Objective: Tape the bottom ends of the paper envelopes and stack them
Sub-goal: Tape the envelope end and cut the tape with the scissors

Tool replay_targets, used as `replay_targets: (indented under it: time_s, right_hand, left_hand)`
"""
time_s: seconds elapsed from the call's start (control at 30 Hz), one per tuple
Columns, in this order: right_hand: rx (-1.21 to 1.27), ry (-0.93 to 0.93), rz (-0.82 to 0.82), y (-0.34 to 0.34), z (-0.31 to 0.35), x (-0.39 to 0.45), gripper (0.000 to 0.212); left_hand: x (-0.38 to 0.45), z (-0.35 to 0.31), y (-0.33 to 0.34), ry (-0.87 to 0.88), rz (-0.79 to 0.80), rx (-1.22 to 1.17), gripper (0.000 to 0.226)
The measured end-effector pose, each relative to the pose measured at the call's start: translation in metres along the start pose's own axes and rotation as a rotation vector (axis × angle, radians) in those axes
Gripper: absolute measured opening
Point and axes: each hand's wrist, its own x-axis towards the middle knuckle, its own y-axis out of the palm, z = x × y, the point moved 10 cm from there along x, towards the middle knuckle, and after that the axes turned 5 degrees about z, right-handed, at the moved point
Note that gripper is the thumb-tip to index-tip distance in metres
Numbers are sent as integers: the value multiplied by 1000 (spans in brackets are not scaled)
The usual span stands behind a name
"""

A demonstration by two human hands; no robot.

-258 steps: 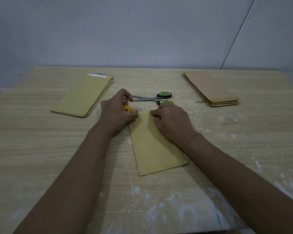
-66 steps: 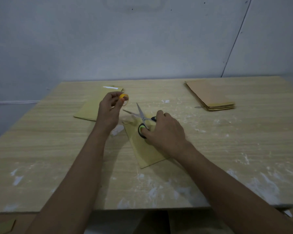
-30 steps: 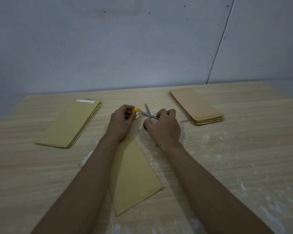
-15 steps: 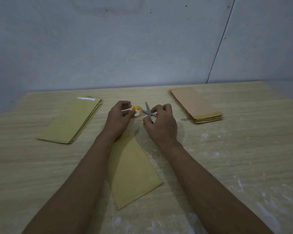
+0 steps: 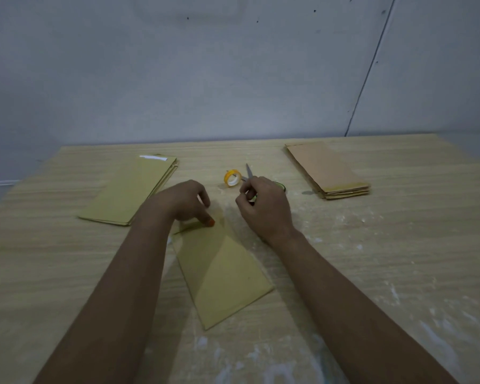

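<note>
Currently the left hand (image 5: 182,202) presses curled fingers onto the far end of the envelope (image 5: 222,275). Just right of it, the right hand (image 5: 263,207) grips the scissors (image 5: 249,173), the tape roll (image 5: 232,177) lying beyond.

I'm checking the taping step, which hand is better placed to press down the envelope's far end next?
Probably the left hand: its fingers already rest on the far end of the envelope. The right hand is off it, by the scissors.

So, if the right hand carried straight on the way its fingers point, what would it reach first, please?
Probably the tape roll, lying just beyond the right hand; the scissors seem already under that hand. Depth is unclear.
</note>
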Motion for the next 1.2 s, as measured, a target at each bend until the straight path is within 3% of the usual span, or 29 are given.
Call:
replay_targets:
  time_s: [0.27,0.57,0.8,1.2]
  right_hand:
    - [106,20,93,6,1,-5,10]
    - [211,38,1,-7,-7,0,16]
    - [288,64,29,-9,-13,1,19]
    - [643,402,65,-5,-43,-2,12]
  left_hand:
    - [-5,-9,4,108,45,11,10]
    - [-6,-21,-7,281,-104,-537,3]
    - [-12,-37,-15,412,-200,-521,14]
    - [-15,-51,-16,491,-214,-552,11]
